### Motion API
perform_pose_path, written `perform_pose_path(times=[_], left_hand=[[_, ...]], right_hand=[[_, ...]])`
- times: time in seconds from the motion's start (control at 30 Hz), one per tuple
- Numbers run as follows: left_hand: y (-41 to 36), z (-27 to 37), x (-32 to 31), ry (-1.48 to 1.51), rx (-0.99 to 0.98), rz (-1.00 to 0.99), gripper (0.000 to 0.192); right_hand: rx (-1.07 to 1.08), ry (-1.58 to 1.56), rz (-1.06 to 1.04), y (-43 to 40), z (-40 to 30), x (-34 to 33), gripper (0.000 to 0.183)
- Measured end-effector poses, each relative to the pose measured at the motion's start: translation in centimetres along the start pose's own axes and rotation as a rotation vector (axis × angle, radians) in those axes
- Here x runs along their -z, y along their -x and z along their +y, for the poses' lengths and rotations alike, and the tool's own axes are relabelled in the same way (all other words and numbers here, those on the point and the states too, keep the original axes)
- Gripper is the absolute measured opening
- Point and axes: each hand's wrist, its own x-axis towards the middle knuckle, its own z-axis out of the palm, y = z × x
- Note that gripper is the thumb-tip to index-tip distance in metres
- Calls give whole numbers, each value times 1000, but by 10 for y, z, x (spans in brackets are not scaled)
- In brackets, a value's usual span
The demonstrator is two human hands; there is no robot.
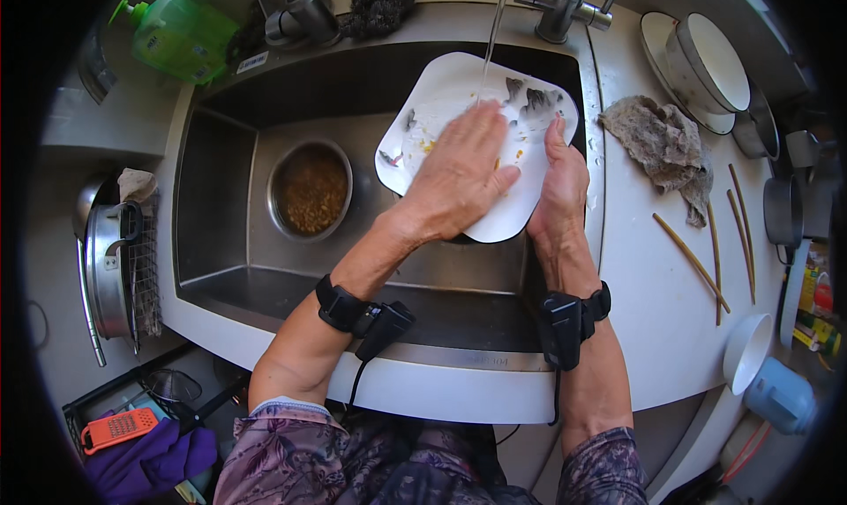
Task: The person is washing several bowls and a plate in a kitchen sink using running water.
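Observation:
A white square plate (442, 120) with rounded corners is tilted over the right part of the sink. Dark leaf-like marks and small yellow food bits show on its face. My right hand (561, 187) grips the plate's right edge, thumb on top and fingers underneath. Flat across the plate's middle lies my left hand (463, 171), its fingertips blurred and its thumb spread. A thin stream of water (493, 38) falls onto the plate just beyond those fingers. To the left, a round metal bowl (271, 194) holds brown liquid with small pale bits in it.
The bowl stands in a steel sink (218, 194). Two faucets, one a tap (562, 15), rise behind it beside a green bottle (182, 38). On the right counter are a grey rag (662, 151), several chopsticks (691, 263), stacked enamel bowls (714, 62) and a white bowl (748, 353).

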Motion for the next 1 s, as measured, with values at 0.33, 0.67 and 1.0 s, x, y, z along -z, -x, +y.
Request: perform_pose_path(times=[0.33, 0.67, 1.0], left_hand=[[6, -8, 1, -195, 48, -3, 56], [5, -3, -4, -144, -46, 52, 47], [16, 19, -2, -154, -79, 12, 48]], right_hand=[[-52, 40, 13, 0, 1, 5, 48], [-51, 45, 42, 3, 2, 4, 46], [5, 26, 50, 0, 0, 15, 46]])
